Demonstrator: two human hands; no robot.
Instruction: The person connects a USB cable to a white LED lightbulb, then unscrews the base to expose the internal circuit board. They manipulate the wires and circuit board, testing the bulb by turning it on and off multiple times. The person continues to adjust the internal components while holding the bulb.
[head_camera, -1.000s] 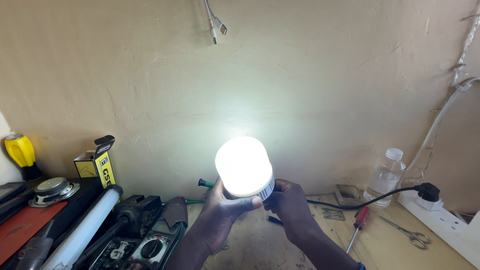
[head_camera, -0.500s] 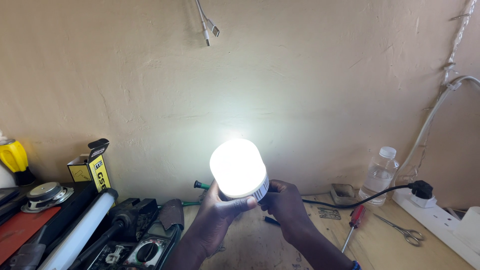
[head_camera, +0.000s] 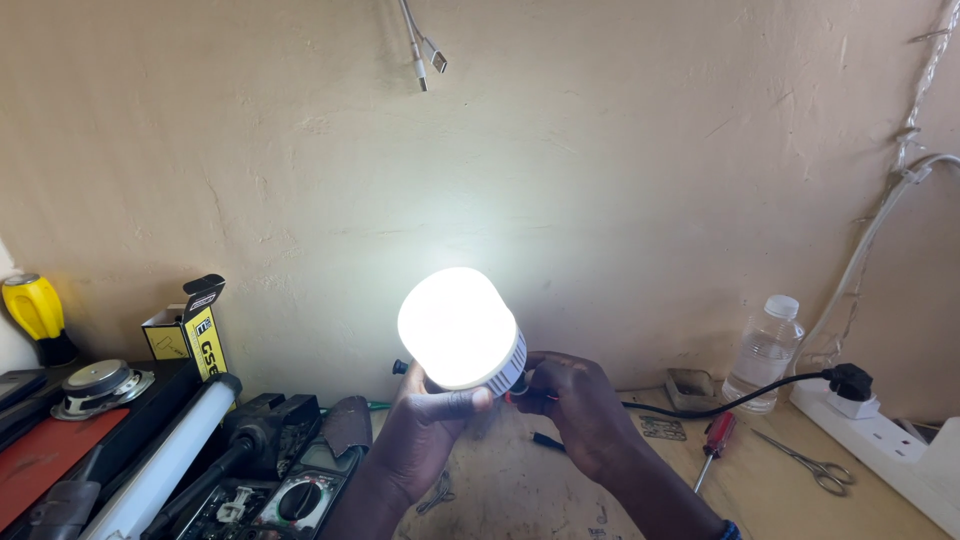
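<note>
Rough beige plaster wall behind a cluttered wooden counter (head_camera: 560, 490). Lit LED bulb (head_camera: 458, 328), smooth white dome on a ribbed collar, is held above the counter. Left hand (head_camera: 432, 428) has its fingers wrapped under the dome; right hand (head_camera: 577, 405) has its fingers closed at the base, beside the black cable (head_camera: 740, 395) running to the plug (head_camera: 850, 382) in the white power strip (head_camera: 895, 445). Risk: fingers near a live base, shock if they slip; glare hides contacts. Multimeter (head_camera: 300, 495), red screwdriver (head_camera: 712, 445), scissors (head_camera: 805, 465), clear plastic bottle (head_camera: 765, 350) nearby.

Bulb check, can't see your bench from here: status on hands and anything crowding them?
Left hand cups lit bulb. Right hand grips its base. Black cable trails right; nothing blocking.
</note>
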